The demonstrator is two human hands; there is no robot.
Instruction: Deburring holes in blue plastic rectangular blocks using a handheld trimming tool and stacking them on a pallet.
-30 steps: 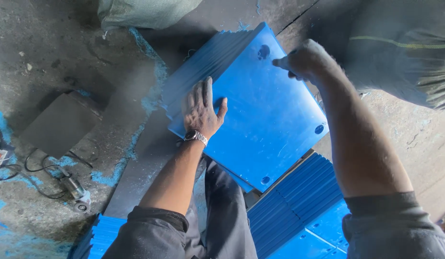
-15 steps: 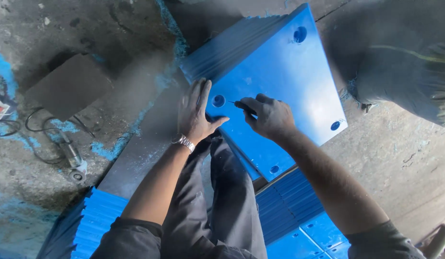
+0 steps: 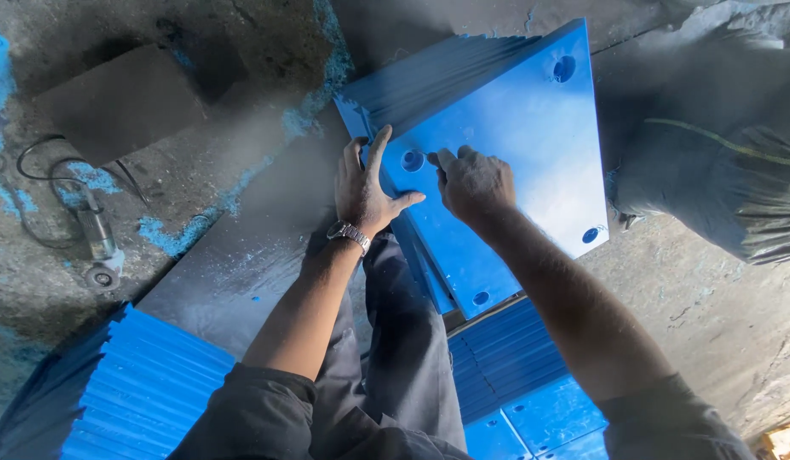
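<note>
Our left hand lies flat and spread, our right hand curled, both on the top blue plate; unclamped, it could slip off the stacked plates.

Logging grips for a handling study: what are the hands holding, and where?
Both hands are on the top blue plate: left hand at its left edge, right hand by the near-left corner hole. Whether either truly grips cannot be told.

Right hand now beside left hand, off plate's far corner.
</note>
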